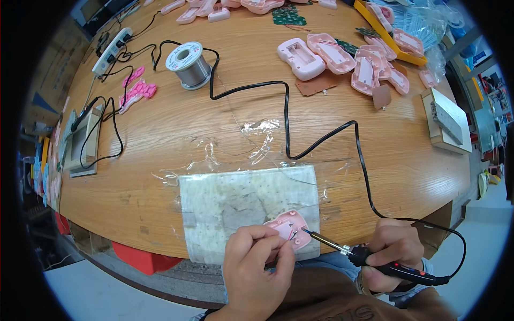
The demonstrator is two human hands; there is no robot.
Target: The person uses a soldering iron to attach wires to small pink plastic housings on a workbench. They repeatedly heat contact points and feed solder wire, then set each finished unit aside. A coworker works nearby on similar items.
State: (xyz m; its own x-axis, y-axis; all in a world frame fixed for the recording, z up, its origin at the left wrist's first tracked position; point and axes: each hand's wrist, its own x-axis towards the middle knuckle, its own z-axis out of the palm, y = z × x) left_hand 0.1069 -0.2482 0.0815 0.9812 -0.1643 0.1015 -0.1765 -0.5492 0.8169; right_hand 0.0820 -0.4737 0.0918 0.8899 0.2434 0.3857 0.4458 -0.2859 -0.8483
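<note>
On the pale mat (214,192) at the table's near edge lies a pink plastic shell half (297,219), its inner side up, with thin red and dark wires inside. My left hand (257,262) is closed on the shell's near left side, thumb and fingers pinched together; its fingers hide that part. In my right hand (395,251) is a black-handled soldering iron (332,244), gripped like a pen with a small red light on its handle. The iron's tip reaches into the shell from the right, near the wires; whether it touches anything is too small to tell.
The iron's black cord (287,117) winds across the wooden table. A solder spool (188,67) stands at the back left, a power strip (112,51) beyond it. Pink shells (326,53) lie back right; a light-coloured box (447,123) stands at the right edge.
</note>
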